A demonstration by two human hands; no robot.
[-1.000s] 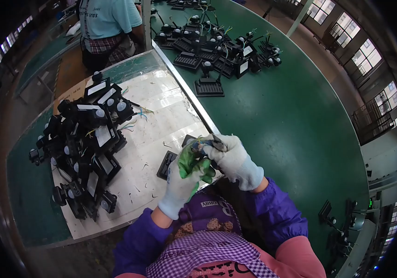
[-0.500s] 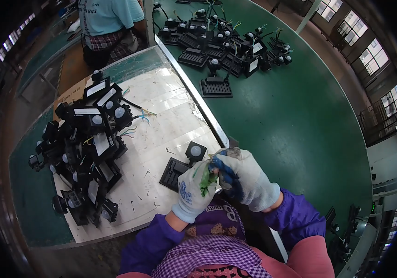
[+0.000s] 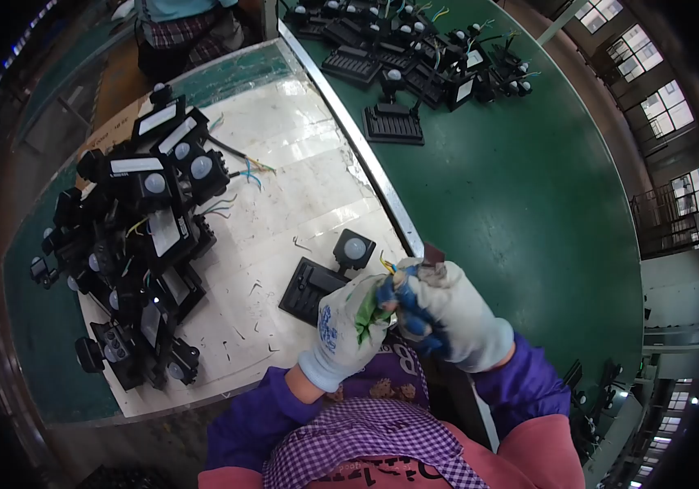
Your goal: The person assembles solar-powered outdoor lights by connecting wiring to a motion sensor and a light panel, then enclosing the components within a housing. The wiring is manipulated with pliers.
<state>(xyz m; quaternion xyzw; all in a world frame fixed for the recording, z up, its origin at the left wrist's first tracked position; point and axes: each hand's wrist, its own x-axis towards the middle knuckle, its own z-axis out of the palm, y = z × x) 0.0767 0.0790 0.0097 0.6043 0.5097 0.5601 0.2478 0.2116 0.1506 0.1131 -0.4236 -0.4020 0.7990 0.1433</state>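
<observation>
My left hand (image 3: 341,330) and my right hand (image 3: 445,314), both in white gloves with green and blue patches, meet over the near edge of the white work surface (image 3: 292,196). Thin coloured wire ends (image 3: 385,262) stick up between the fingers of both hands. My right hand also grips a small dark tool (image 3: 433,255) whose tip shows above its fingers. The wires lead to a black floodlight unit with a round white sensor (image 3: 326,275), lying face down just left of my hands.
A heap of several black sensor floodlights (image 3: 133,236) fills the left of the white surface. More units (image 3: 414,57) lie on the green belt (image 3: 529,204) at the back. A metal rail (image 3: 357,147) divides the two. Another person (image 3: 178,24) stands at the far left.
My view has tilted down and things have shifted up the frame. My hands have turned from green palm up to knuckles up, and now sit lower and more to the right, beside the floodlight.
</observation>
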